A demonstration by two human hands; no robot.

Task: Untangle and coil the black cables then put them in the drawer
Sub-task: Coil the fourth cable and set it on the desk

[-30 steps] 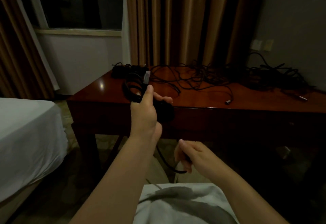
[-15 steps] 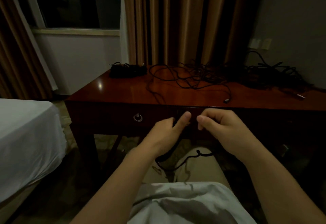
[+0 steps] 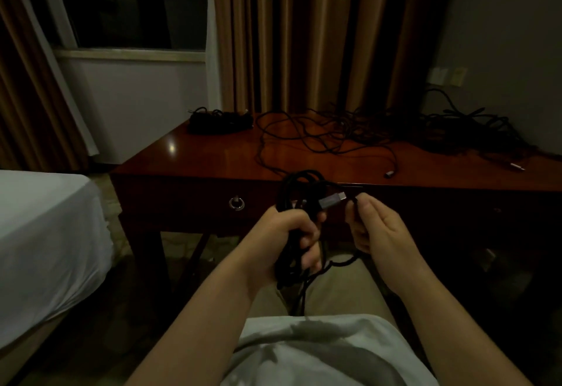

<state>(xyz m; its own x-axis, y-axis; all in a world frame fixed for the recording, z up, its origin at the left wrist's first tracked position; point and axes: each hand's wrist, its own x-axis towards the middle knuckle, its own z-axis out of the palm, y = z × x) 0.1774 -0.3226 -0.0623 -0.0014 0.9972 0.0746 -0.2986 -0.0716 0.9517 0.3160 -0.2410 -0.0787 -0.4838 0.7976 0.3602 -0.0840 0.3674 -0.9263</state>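
My left hand (image 3: 284, 235) grips a half-coiled black braided cable (image 3: 299, 191); my right hand (image 3: 375, 227) pinches its loose strand. Beyond both, tangled black cables (image 3: 349, 134) remain; the wooden drawer (image 3: 200, 203) is closed.

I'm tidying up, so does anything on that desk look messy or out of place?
Yes. A tangle of black cables sprawls loose over the desk, one plug near its front edge. A neater bundle sits at the back left.

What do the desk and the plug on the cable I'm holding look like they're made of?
Desk: looks like dark reddish wood with a glossy varnish, since a light glints off its top. Plug: grey shell with a dull sheen, possibly metal; too dim to be sure.
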